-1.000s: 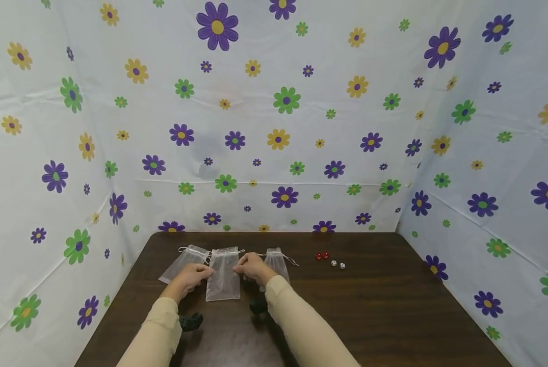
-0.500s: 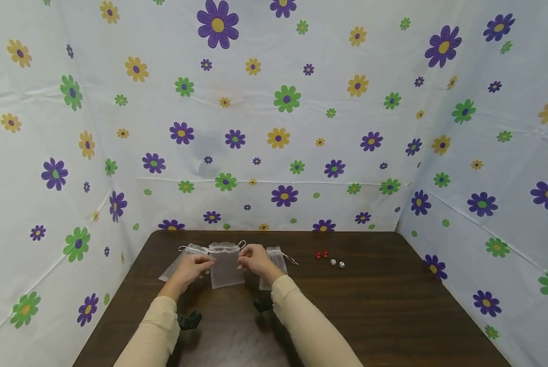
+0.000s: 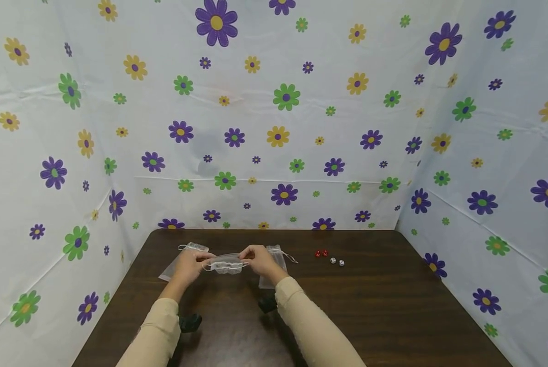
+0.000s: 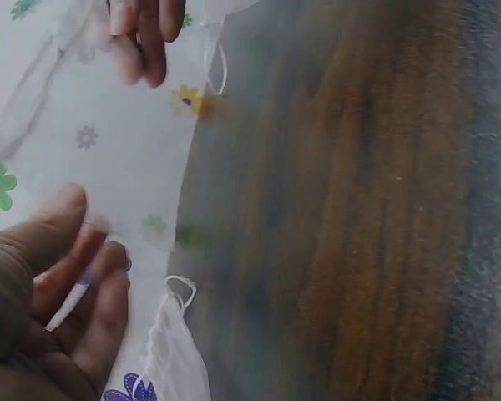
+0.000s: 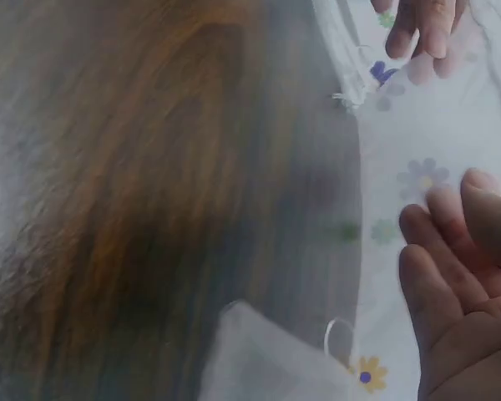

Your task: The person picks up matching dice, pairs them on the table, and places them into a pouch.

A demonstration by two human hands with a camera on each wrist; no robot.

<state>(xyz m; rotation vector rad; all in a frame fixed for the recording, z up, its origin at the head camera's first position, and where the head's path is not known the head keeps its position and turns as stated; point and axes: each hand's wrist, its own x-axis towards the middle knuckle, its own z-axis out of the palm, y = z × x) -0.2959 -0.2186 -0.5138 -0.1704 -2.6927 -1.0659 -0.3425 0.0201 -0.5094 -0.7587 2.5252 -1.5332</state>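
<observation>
Held up between both hands is a sheer white drawstring pouch (image 3: 227,266), tilted so that its gathered, corded end faces me. My left hand (image 3: 190,266) pinches one side of it with thumb and fingers. On the opposite side, my right hand (image 3: 261,261) pinches it likewise. Through the thin fabric (image 4: 125,159) in the left wrist view, the flowered backdrop shows. A second sheer pouch (image 3: 169,271) lies on the table, partly behind the left hand. The third pouch (image 3: 278,259) lies just right of the right hand, its lower part partly covered by the forearm.
Two red dice (image 3: 321,253) and two white dice (image 3: 337,262) sit on the dark wooden table (image 3: 393,306), right of the pouches. A flower-printed sheet (image 3: 278,102) hangs behind and on both sides. Dark wrist-worn devices (image 3: 190,323) hang under the forearms.
Both hands have lifted the middle pouch off the table. It has tipped from lying flat, through hanging upright, to its corded end turned towards me. The other pouches and the dice stay put.
</observation>
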